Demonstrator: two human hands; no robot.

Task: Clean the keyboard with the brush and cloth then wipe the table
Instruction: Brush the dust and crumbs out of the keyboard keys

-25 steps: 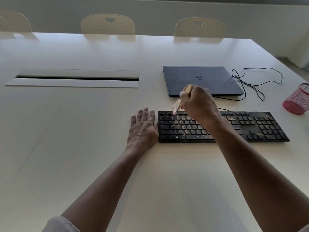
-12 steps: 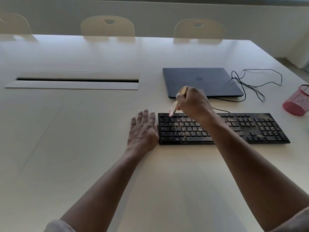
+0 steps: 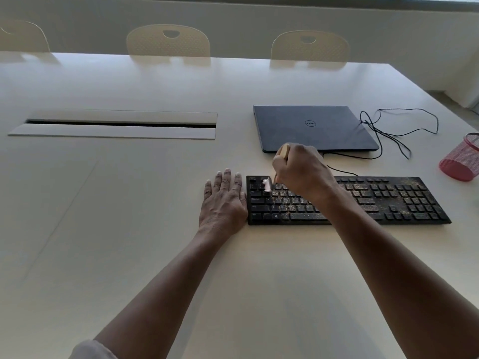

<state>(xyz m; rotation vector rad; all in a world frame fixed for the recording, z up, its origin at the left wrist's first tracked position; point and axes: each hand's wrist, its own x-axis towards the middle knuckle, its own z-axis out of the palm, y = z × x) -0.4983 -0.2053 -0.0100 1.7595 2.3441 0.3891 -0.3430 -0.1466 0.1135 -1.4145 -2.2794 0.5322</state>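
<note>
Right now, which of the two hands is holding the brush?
The right hand, curled round the brush over the keyboard's left keys. The left hand lies flat on the table.

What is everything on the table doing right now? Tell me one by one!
keyboard: flat, dusty with crumbs, cleaner at its left end
brush: held, white bristles on the top-left keys
right hand: grips the brush handle
left hand: flat on the table, against the keyboard's left edge
laptop: lid closed
pink mesh cup: tipped over
black cable: loose, looped
</note>
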